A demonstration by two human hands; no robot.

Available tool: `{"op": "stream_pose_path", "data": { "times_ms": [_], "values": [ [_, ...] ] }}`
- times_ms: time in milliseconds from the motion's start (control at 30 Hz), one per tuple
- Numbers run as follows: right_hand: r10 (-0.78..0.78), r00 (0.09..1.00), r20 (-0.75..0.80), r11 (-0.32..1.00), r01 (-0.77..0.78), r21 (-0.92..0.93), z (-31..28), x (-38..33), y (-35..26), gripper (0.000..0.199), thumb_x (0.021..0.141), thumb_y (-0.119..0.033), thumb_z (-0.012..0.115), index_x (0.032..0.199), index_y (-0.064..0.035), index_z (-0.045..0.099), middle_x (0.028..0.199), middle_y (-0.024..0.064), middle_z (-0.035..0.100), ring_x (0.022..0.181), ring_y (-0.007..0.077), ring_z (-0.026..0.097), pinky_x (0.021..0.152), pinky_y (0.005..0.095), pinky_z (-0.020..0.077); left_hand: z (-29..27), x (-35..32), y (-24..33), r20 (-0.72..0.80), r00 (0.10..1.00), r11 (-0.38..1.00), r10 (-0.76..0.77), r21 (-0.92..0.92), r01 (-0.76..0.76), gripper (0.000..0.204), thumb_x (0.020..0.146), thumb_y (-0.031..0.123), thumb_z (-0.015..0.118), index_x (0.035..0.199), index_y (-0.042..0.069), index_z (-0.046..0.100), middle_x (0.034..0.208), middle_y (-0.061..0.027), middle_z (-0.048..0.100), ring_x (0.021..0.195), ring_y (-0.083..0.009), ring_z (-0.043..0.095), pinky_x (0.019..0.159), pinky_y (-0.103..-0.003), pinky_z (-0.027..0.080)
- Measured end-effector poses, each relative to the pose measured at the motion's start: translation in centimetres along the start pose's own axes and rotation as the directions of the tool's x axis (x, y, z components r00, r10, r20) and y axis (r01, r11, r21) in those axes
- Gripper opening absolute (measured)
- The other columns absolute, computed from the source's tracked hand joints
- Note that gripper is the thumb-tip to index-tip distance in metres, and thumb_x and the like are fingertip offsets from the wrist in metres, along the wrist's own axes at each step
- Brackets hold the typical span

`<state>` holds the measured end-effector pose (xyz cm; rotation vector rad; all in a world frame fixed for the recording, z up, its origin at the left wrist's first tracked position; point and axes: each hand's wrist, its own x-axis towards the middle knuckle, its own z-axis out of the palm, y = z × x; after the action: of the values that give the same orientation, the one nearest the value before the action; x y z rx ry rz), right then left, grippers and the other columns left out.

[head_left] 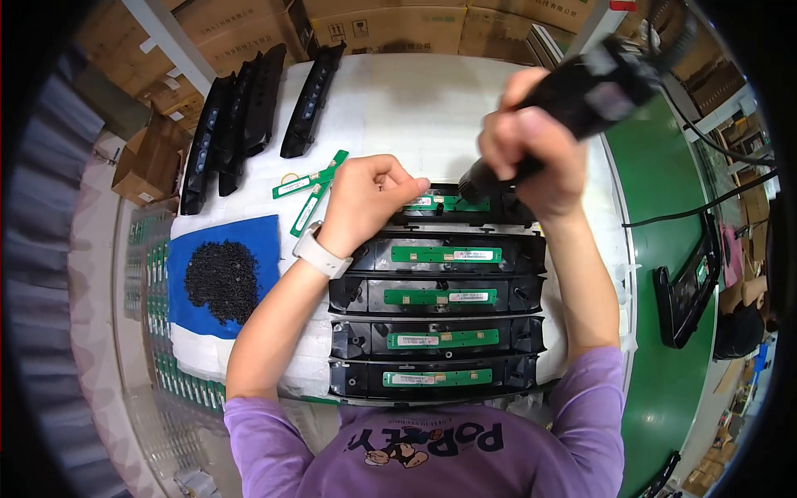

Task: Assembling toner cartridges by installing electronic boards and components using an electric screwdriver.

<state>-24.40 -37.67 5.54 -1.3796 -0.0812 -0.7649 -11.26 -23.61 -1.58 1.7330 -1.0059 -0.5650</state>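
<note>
While both hands work over the topmost panel, the scene reads as follows.

Right hand [531, 149]: fingers wrapped tight around a black electric screwdriver [581, 91], which slants down to the left; its tip meets the right end of the green circuit board [448, 203] in the topmost panel.

Left hand [365, 199]: fingers curled, fingertips pinched together and pressing at the left end of that same green circuit board; whether they grip something small there cannot be told. A white watch [320, 253] sits on the wrist.

Topmost panel [515, 212]: long black plastic housing, lying flat on the counter [398, 108], partly hidden under both hands.

Stack of panels [436, 332]: four more black housings lie in a row below the topmost one, side by side and touching, each with a green board set in its middle.

Loose boards [309, 184]: two or three green strips lie on the counter just left of the left hand, crossing each other.

Screws [220, 280]: a heap of small dark pieces on a blue cloth [257, 236], left of the left forearm.

Empty housings [241, 116]: several black panels lean together at the far left of the counter, one more [314, 100] apart to their right.

Boxes [390, 25]: brown cartons beyond the counter.

Green belt [664, 249]: runs along the right, carrying one black panel [685, 290].
</note>
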Motion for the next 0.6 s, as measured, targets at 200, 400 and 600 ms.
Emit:
{"op": "stream_pose_path", "data": {
  "times_ms": [200,400,600],
  "values": [
    [-0.25,0.968,-0.021,0.862,0.233,0.451,-1.4,-0.1,-2.3,0.029,0.088,-0.031,0.044,0.101,-0.0077,0.054,0.059,0.0012,0.045,0.047,0.0148,0.043,0.057,0.0329,0.04,0.1,-1.7,1.4,0.284,0.94,0.635,-0.188,-0.696,0.337,0.012,0.085,0.014,0.065,0.087,0.002,0.06,0.069,-0.0013,0.061,0.043,0.0011,0.029,0.039,-0.016,0.019],
    [-0.249,0.958,-0.141,0.814,0.286,0.505,-1.0,-0.6,-2.8,0.039,0.087,-0.043,0.045,0.104,-0.0087,0.055,0.06,0.0014,0.046,0.048,0.0157,0.044,0.057,0.0344,0.041,0.7,-2.2,1.4,0.401,0.909,0.518,-0.109,-0.758,0.397,0.02,0.091,0.02,0.056,0.091,0.0,0.06,0.072,-0.0044,0.061,0.042,-0.0003,0.028,0.039,-0.017,0.021],
    [-0.259,0.961,-0.097,0.821,0.272,0.502,-1.0,-0.5,-2.2,0.041,0.088,-0.044,0.044,0.103,-0.0069,0.054,0.059,0.0031,0.048,0.046,0.0161,0.045,0.055,0.034,0.0414,0.7,-2.1,1.3,0.418,0.902,0.575,-0.11,-0.714,0.401,0.019,0.091,0.018,0.057,0.089,0.0,0.061,0.071,-0.0054,0.062,0.043,-0.0012,0.031,0.04,-0.016,0.022]
  ]
}}
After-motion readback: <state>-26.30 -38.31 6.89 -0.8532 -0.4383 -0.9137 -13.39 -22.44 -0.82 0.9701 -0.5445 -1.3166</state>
